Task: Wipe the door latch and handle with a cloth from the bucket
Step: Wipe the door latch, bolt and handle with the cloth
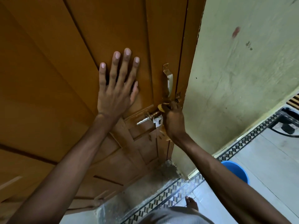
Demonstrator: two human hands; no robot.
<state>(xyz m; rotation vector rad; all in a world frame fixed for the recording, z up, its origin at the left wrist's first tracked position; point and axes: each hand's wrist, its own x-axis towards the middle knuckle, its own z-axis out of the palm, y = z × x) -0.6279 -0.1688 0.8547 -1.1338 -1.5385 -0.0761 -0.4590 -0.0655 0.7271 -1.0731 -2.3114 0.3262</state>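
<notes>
The brown wooden door (64, 62) fills the left of the view. Its metal handle (169, 80) stands upright near the door's right edge. Below it sits the sliding latch (148, 118) with a silver bolt and white hasp. My left hand (116, 88) lies flat on the door panel, fingers spread, holding nothing. My right hand (174, 120) is closed around a yellow cloth (161, 107), pressing it against the latch's right end just under the handle. Most of the cloth is hidden inside the fist.
A blue bucket (236, 171) stands on the tiled floor at the right, partly behind my right forearm. A pale green wall (242, 78) borders the door frame. My bare foot (191, 203) is on the floor below. A dark cable and object lie at far right.
</notes>
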